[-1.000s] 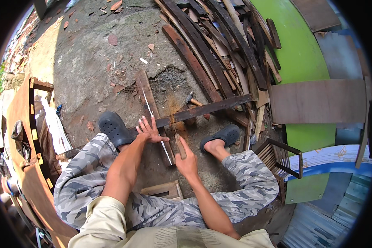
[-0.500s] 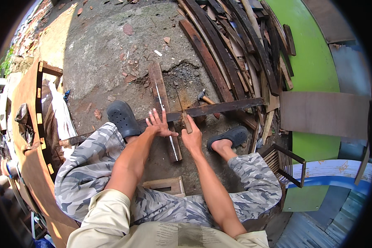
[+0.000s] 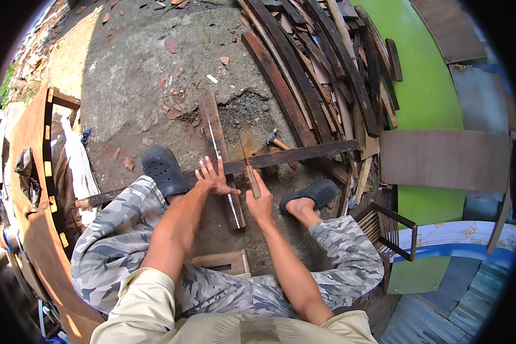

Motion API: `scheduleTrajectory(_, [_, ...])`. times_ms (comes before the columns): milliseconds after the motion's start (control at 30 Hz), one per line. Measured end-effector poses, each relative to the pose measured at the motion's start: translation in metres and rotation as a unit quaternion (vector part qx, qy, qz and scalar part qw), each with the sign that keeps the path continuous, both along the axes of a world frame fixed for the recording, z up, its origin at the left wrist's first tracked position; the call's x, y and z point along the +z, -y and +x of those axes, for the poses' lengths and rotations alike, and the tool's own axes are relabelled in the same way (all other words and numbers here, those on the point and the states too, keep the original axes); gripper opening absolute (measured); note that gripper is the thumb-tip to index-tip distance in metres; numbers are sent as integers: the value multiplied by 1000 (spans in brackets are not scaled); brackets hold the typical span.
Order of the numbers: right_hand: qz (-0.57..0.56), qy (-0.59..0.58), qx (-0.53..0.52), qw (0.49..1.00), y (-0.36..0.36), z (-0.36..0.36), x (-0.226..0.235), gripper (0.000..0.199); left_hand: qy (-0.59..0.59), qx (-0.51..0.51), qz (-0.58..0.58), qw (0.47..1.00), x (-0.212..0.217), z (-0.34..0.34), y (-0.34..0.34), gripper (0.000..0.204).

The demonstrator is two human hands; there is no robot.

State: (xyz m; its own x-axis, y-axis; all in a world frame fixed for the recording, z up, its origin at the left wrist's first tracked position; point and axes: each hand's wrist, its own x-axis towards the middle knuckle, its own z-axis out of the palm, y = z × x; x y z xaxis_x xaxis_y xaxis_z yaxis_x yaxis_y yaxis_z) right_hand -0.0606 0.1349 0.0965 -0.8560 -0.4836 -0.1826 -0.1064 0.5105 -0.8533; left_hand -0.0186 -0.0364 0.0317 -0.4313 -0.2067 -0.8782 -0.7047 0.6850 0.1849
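A long dark wooden beam (image 3: 304, 152) lies crosswise over a plank with a white stripe (image 3: 231, 207). Fingers spread, my left hand (image 3: 214, 182) presses flat on the beam where the two pieces cross. My right hand (image 3: 260, 202) is wrapped round the wooden handle (image 3: 252, 181) of a handsaw. Its thin blade (image 3: 240, 137) points away from me and crosses the beam just right of the plank. How deep the blade sits in the wood I cannot tell. My left foot, in a dark clog (image 3: 165, 170), appears to rest on the beam.
A hammer (image 3: 277, 140) lies beyond the beam. Stacked timber (image 3: 321, 74) fills the far right, beside a green panel (image 3: 427, 86). A slatted wooden frame (image 3: 387, 229) stands at right, a brown board (image 3: 31, 172) at left. A small wooden box (image 3: 242, 263) sits between my legs.
My right hand has drawn the saw slightly toward me. My left hand stays on the beam. The whole view has shifted a little.
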Motion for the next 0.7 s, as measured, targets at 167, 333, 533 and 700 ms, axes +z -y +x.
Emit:
scheduleTrajectory(167, [30, 39, 8, 999, -3, 15, 25, 61, 12, 16, 4, 1000, 0, 10, 6, 152])
scheduleTrajectory(333, [60, 118, -13, 991, -86, 88, 119, 62, 9, 22, -15, 1000, -6, 13, 1, 152])
scheduleTrajectory(533, [18, -7, 10, 1000, -45, 52, 39, 64, 28, 19, -4, 999, -6, 12, 4, 153])
scheduleTrajectory(700, [31, 74, -12, 997, 27, -19, -5, 60, 13, 3, 7, 1000, 0, 3, 4, 155])
